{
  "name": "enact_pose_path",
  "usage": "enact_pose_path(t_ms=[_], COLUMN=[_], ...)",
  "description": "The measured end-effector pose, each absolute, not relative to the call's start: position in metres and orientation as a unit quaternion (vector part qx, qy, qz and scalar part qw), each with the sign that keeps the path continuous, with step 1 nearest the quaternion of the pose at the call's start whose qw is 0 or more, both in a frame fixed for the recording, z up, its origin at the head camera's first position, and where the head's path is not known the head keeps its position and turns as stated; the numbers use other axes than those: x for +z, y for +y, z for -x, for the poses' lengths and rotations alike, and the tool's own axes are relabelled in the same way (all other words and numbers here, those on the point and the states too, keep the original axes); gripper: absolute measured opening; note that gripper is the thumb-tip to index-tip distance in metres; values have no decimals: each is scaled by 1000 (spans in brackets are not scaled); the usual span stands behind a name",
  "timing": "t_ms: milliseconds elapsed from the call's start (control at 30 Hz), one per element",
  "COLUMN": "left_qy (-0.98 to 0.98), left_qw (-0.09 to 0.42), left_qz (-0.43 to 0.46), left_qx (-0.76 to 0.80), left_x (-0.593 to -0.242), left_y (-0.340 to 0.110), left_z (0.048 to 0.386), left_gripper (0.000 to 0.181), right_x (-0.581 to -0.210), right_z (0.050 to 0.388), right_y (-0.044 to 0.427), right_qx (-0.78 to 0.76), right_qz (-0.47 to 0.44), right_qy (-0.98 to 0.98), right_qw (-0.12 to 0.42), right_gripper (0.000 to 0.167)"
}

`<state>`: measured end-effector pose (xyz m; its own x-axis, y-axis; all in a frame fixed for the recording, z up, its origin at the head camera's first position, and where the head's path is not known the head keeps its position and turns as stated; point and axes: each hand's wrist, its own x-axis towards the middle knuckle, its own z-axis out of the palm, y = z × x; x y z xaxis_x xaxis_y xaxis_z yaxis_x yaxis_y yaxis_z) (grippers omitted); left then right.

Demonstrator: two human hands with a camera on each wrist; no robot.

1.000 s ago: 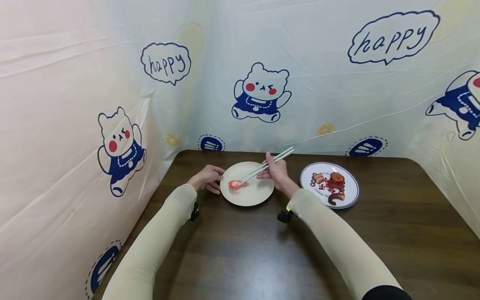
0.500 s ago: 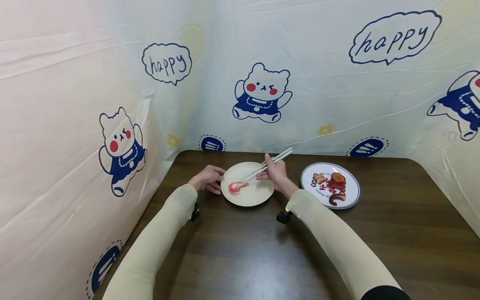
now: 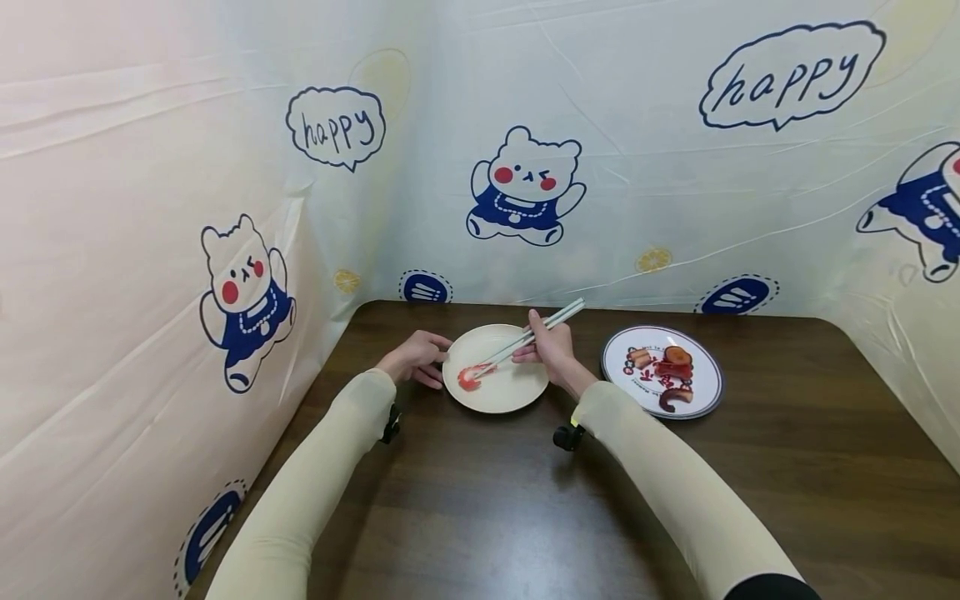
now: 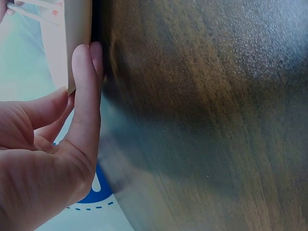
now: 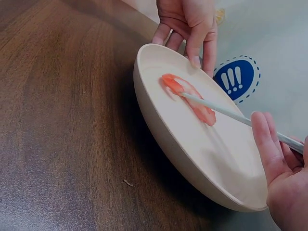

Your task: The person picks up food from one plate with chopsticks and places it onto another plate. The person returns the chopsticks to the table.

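Note:
My right hand [image 3: 553,346] holds a pair of pale green chopsticks [image 3: 564,315] slanting down to the left over a cream plate [image 3: 495,335]. Their tips meet a pink-orange shrimp [image 3: 470,377] that lies on the plate; in the right wrist view the tip touches the shrimp [image 5: 197,107] near its middle. At the plate's left side my left hand [image 3: 414,357] holds the rim. The left wrist view shows its thumb at the rim's edge and fingers [image 4: 86,91] along the outer wall.
To the right, a white plate with a blue rim [image 3: 615,346] bears several food pieces, among them a curled dark red tentacle [image 3: 675,398]. The brown wooden table [image 3: 480,500] spreads in front. A printed curtain [image 3: 637,167] hangs behind and at the left.
The shrimp has shifted slightly towards me and turned a little under the chopstick tips. The chopsticks' upper ends have dipped slightly. My left hand stays at the plate rim.

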<state>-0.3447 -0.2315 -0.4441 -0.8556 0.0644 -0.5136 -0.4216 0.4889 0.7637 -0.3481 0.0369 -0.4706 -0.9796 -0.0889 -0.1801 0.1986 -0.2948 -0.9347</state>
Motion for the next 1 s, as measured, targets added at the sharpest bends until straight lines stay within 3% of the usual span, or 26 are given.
enact_pose_path(t_ms=[1000], left_qy=[823], left_qw=[248], left_qz=[110], left_qx=[499], left_x=[-447], left_y=[-231], left_z=[338], left_gripper=[43], right_x=[-453], right_z=[340], right_y=[61], right_qx=[-808], right_qz=[-17], right_qy=[580], right_qw=[105], right_gripper=[61])
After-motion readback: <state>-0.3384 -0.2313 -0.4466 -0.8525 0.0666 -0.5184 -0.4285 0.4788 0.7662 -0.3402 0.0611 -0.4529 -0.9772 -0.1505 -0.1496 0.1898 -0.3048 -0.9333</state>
